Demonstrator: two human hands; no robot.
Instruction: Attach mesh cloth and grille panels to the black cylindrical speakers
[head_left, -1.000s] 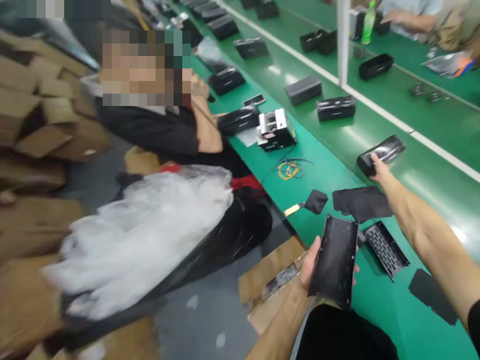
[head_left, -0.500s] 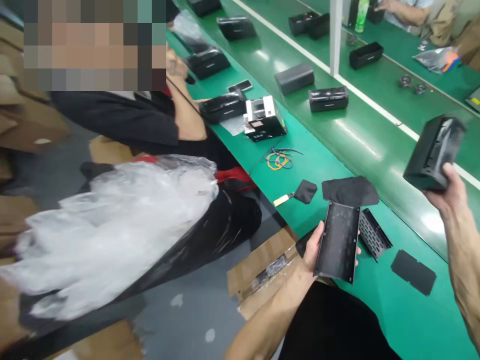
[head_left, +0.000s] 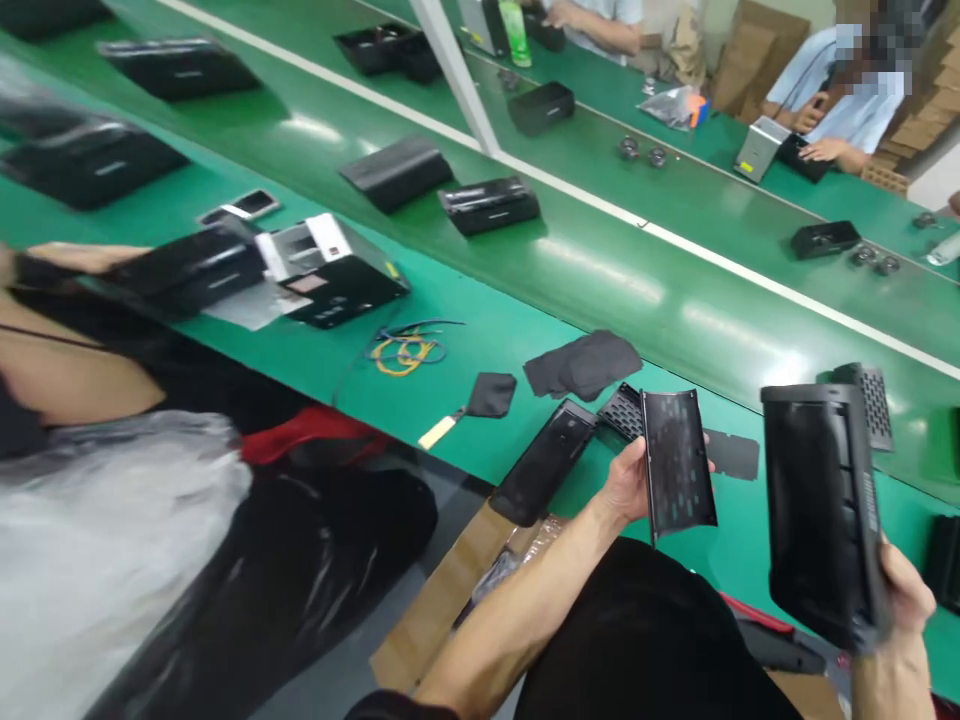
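My left hand (head_left: 627,482) grips a flat black panel (head_left: 677,466) by its edge, above the near edge of the green bench (head_left: 525,330). My right hand (head_left: 904,590) holds a black speaker housing (head_left: 821,505) upright at the right, its open side facing me. On the bench beside the panel lie a black perforated grille (head_left: 620,409), a long black tray-like part (head_left: 543,460), several black fabric pieces (head_left: 583,362) and a flat black sheet (head_left: 732,455). Another grille (head_left: 870,402) stands just behind the housing.
A co-worker's arm (head_left: 67,375) and black sleeve are at the left, with a clear plastic bag (head_left: 97,550) below. Black housings (head_left: 488,205) ride the green conveyor. A white-and-black device (head_left: 322,265), coloured wires (head_left: 403,350) and a small brush (head_left: 472,405) lie on the bench. Cardboard (head_left: 442,600) lies below.
My right hand picked a black housing off the conveyor and brought it close at the right. The left hand kept its panel. My view swung right, off the co-worker.
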